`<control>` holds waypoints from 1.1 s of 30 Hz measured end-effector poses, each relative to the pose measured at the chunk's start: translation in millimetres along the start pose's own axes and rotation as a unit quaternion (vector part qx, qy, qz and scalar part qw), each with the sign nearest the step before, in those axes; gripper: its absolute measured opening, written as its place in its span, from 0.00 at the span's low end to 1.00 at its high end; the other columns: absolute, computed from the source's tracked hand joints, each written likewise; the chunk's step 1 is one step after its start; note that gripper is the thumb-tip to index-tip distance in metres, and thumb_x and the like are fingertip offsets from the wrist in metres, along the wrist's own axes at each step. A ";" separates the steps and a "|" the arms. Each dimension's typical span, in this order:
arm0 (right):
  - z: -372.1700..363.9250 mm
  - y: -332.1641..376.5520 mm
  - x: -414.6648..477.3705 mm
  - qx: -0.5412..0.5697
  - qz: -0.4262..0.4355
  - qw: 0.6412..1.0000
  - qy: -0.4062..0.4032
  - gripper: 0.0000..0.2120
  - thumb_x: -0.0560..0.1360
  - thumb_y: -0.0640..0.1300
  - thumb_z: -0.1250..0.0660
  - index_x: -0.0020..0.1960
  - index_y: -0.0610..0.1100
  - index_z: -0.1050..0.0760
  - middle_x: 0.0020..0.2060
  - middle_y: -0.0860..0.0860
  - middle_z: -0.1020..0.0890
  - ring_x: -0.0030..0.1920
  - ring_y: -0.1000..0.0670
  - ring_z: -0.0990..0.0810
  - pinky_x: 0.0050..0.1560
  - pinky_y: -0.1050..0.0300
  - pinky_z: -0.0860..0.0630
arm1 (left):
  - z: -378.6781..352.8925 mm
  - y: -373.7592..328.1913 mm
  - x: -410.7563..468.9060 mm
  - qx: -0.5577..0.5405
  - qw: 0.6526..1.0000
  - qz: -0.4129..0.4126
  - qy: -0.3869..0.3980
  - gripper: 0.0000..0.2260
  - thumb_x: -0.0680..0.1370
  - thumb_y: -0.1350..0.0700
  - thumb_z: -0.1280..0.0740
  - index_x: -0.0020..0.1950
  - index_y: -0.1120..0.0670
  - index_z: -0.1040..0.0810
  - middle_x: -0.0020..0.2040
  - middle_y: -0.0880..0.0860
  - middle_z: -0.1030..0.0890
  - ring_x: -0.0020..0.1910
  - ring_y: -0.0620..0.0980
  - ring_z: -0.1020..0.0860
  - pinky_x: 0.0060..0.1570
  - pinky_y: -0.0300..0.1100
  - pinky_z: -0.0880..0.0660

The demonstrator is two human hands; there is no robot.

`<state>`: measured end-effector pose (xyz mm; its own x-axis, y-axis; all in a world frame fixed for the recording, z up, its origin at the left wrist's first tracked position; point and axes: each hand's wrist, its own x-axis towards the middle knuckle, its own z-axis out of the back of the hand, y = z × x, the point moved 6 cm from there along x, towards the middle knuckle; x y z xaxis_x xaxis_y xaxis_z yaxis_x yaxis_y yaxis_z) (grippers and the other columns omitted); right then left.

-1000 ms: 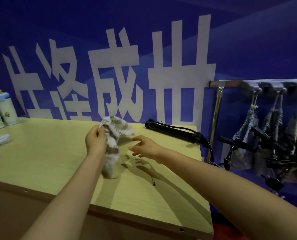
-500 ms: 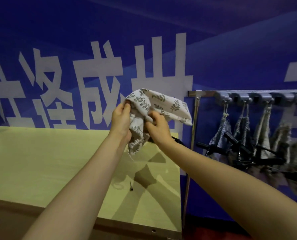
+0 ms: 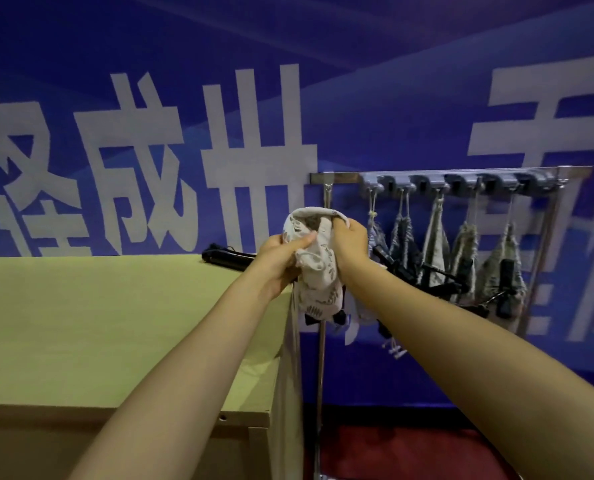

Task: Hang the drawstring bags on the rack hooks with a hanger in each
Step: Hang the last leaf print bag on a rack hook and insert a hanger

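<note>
Your left hand (image 3: 281, 252) and right hand (image 3: 351, 244) pinch the leaf-print bag (image 3: 318, 271), mouth open; bags on the rack (image 3: 461, 181) hold black hangers (image 3: 437, 271)

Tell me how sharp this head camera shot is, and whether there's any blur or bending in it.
Head view: the leaf-print bag and both hands, left and right, are fairly sharp; the hanging bags and the wall lettering at the right edge smear with motion blur; the wide lens tilts the rack rail and bows the table edge.
</note>
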<state>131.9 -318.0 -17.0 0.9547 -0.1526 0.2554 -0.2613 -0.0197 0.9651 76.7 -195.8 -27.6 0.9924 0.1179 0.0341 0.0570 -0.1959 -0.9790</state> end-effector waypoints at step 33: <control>-24.1 -60.3 -51.4 -0.400 0.158 0.828 0.360 0.20 0.71 0.49 0.31 0.59 0.46 0.33 0.48 0.48 0.22 0.48 0.46 0.22 0.47 0.50 0.25 | 16.6 9.4 -12.7 0.379 0.903 -0.165 -0.122 0.07 0.81 0.53 0.40 0.48 0.56 0.27 0.47 0.52 0.26 0.47 0.51 0.27 0.44 0.40 0.34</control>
<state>102.0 -285.1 -87.0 0.7693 0.6090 0.1930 -0.6114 0.6141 0.4991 62.8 -183.0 -40.6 0.8762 0.2771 0.3943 0.1629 0.5996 -0.7835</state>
